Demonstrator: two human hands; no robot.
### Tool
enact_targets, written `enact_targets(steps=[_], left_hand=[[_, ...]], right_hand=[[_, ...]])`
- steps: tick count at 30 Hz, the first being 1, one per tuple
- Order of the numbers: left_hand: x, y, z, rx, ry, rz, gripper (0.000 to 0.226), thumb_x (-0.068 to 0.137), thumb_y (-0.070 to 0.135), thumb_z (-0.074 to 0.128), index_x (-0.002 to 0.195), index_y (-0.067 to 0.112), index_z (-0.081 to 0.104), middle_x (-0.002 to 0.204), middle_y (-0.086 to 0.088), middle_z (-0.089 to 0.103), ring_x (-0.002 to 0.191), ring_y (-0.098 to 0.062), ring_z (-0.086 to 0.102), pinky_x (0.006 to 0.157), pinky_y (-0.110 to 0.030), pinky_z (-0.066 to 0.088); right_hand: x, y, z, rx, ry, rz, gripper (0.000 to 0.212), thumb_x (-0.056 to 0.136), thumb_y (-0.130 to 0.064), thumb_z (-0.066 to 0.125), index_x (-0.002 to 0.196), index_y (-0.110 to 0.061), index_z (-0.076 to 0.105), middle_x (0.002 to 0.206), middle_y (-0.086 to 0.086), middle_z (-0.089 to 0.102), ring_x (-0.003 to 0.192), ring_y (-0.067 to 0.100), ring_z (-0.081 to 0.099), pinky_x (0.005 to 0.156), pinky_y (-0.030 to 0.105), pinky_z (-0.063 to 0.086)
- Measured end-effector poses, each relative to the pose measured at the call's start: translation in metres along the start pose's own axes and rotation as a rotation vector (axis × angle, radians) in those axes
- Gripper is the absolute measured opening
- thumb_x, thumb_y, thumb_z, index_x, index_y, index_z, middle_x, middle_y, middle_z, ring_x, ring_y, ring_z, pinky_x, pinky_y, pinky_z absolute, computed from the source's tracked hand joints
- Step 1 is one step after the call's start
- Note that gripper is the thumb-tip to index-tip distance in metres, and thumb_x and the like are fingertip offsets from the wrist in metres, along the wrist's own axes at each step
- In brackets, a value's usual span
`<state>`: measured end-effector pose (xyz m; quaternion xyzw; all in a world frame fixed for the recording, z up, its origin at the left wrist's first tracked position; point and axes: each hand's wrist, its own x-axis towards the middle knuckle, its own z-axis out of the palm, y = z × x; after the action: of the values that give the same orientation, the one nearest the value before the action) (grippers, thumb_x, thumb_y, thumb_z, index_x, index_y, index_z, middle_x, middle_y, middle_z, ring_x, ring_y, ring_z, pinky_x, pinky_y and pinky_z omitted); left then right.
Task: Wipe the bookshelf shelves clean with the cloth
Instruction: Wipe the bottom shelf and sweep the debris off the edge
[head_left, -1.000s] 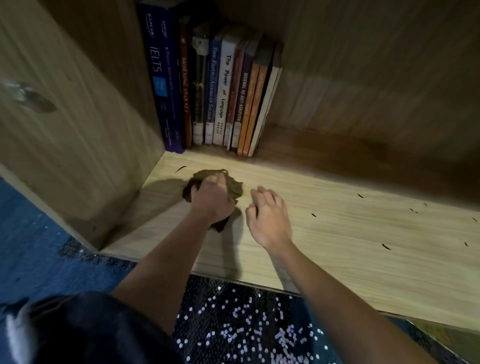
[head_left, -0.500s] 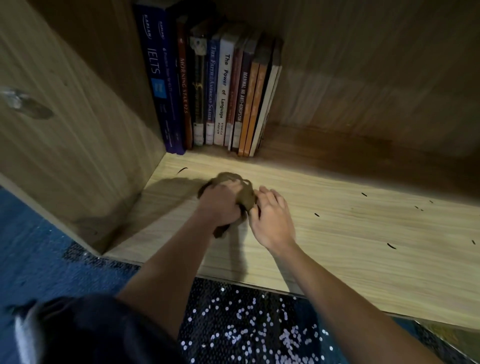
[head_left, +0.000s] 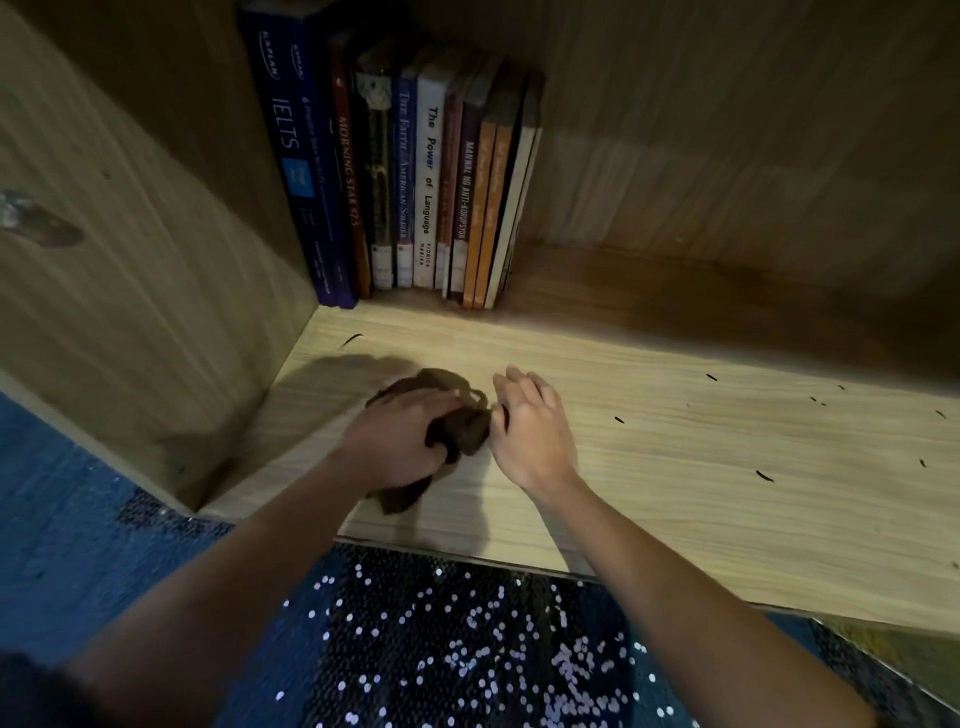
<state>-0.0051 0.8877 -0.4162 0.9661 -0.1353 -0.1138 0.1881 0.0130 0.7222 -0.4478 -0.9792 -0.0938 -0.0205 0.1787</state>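
A crumpled brown cloth (head_left: 465, 428) lies on the light wooden shelf board (head_left: 675, 467), left of middle. My left hand (head_left: 400, 441) grips the cloth from above, its fingers curled into the folds, and covers much of it. My right hand (head_left: 530, 431) rests on the board right beside the cloth, fingers relaxed and spread, thumb side touching the cloth's right edge.
A row of upright books (head_left: 410, 176) stands at the back left against the shelf's side panel (head_left: 130, 270). Small dark specks (head_left: 763, 475) lie scattered over the right part of the board. Below the front edge is a blue sequinned floor covering (head_left: 441, 649).
My left hand has slid the cloth to the right and a little toward the front edge, until it meets my right hand, which has barely moved.
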Motion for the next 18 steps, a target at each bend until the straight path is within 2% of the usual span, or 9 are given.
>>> enact_targets(steps=[4,7,9,11,13,14,16,18], left_hand=[[0.020,-0.008,-0.009,-0.020,0.061,-0.181,0.063,0.090,0.026,0.051,0.147,0.024,0.023,0.154,0.002,0.024,0.140,-0.019,0.022,0.115,-0.041,0.020],[0.043,0.008,-0.003,0.035,0.129,-0.164,0.060,0.090,0.024,0.048,0.146,0.019,0.025,0.155,0.001,0.023,0.142,-0.019,0.018,0.116,-0.040,0.020],[0.036,0.011,0.001,-0.035,0.138,-0.082,0.055,0.087,0.018,0.051,0.140,0.022,0.038,0.148,0.001,0.037,0.137,-0.019,0.030,0.113,-0.036,0.026],[0.011,0.007,0.002,-0.101,0.082,0.027,0.050,0.081,0.011,0.056,0.129,0.025,0.052,0.132,0.002,0.054,0.124,-0.019,0.046,0.104,-0.033,0.038],[-0.014,-0.006,-0.003,-0.143,0.073,0.041,0.045,0.080,0.010,0.057,0.123,0.025,0.057,0.121,0.000,0.061,0.114,-0.020,0.054,0.097,-0.031,0.044],[-0.022,-0.016,-0.007,-0.185,0.117,-0.018,0.044,0.082,0.011,0.057,0.124,0.025,0.056,0.119,-0.001,0.062,0.112,-0.020,0.055,0.095,-0.030,0.045],[-0.027,-0.036,-0.021,-0.276,0.322,-0.200,0.048,0.086,0.013,0.058,0.132,0.025,0.049,0.125,-0.004,0.058,0.117,-0.021,0.052,0.100,-0.030,0.042],[-0.015,-0.052,-0.031,-0.313,0.534,-0.295,0.055,0.087,0.011,0.059,0.138,0.020,0.041,0.142,-0.003,0.044,0.133,-0.019,0.037,0.113,-0.032,0.026]], right_hand=[[-0.001,-0.001,0.001,0.008,0.008,0.015,0.045,0.096,-0.024,0.032,0.140,-0.015,0.036,0.150,0.001,0.030,0.137,0.021,0.018,0.115,0.032,0.013],[0.000,-0.001,0.002,0.005,0.028,0.009,0.045,0.095,-0.025,0.032,0.139,-0.014,0.038,0.149,0.001,0.032,0.137,0.021,0.020,0.115,0.032,0.014],[0.000,0.000,0.002,0.013,0.017,0.006,0.046,0.095,-0.025,0.033,0.139,-0.014,0.037,0.149,0.001,0.032,0.137,0.021,0.021,0.115,0.032,0.014],[0.000,0.001,0.001,-0.003,0.005,0.002,0.046,0.095,-0.025,0.035,0.140,-0.014,0.037,0.149,0.001,0.032,0.137,0.022,0.021,0.115,0.032,0.015],[0.001,-0.002,-0.001,-0.030,0.034,0.025,0.044,0.094,-0.024,0.036,0.136,-0.014,0.042,0.145,0.003,0.037,0.133,0.022,0.026,0.112,0.033,0.018],[0.000,-0.008,-0.002,-0.044,0.049,0.048,0.041,0.092,-0.024,0.037,0.132,-0.014,0.045,0.140,0.003,0.042,0.129,0.022,0.031,0.109,0.034,0.020],[0.004,-0.030,0.002,-0.055,0.044,0.020,0.036,0.091,-0.025,0.039,0.125,-0.016,0.049,0.131,0.001,0.046,0.122,0.021,0.035,0.106,0.035,0.021],[0.007,-0.054,0.013,-0.021,0.022,-0.043,0.040,0.092,-0.028,0.037,0.129,-0.015,0.045,0.135,0.000,0.041,0.126,0.020,0.032,0.111,0.037,0.015]])
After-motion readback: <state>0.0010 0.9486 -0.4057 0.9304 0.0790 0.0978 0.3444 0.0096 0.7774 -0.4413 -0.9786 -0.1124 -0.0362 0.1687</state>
